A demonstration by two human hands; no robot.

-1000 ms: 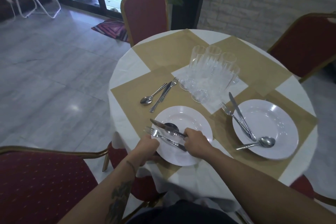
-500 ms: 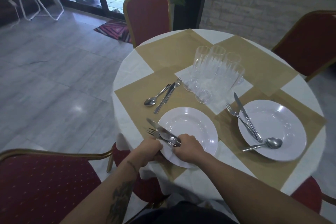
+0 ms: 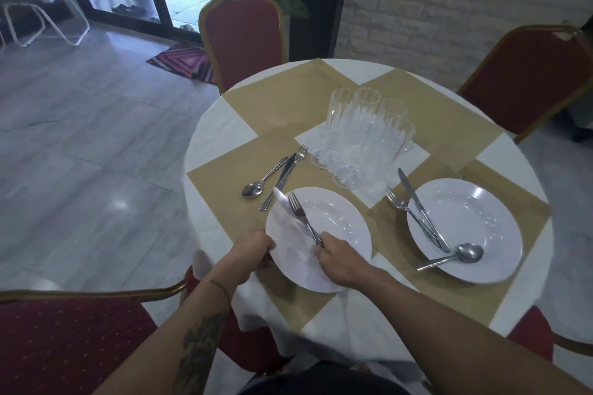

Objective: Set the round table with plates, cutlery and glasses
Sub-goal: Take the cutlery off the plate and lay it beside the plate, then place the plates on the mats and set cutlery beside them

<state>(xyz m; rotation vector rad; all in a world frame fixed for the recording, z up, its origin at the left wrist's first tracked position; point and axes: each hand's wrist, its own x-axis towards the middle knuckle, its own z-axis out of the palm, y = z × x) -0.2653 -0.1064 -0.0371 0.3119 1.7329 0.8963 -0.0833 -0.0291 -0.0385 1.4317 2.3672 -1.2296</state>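
A white plate [image 3: 333, 228] lies at the near edge of the round table [image 3: 218, 135]. My left hand [image 3: 250, 253] grips the plate's left rim. My right hand [image 3: 340, 261] is closed over the handles of a fork [image 3: 296, 210] and a blurred knife [image 3: 282, 200], which stick up and left over the plate. A second plate [image 3: 481, 221] to the right carries a fork, a knife [image 3: 414, 199] and a spoon [image 3: 462, 255]. Several upside-down glasses [image 3: 362, 135] stand in the middle. A loose spoon [image 3: 260, 181], knife and fork [image 3: 288, 170] lie left of the glasses.
Red chairs with gold frames ring the table: one at the far side [image 3: 244, 38], one at the right [image 3: 526, 80], one at my near left [image 3: 64, 340]. Tan placemats [image 3: 288, 99] cover the white cloth. Grey tiled floor spreads to the left.
My right hand gathered the cutlery on the near plate and swung it from lying crosswise to pointing up and left. The spoon is no longer visible there. My left hand stayed on the rim.
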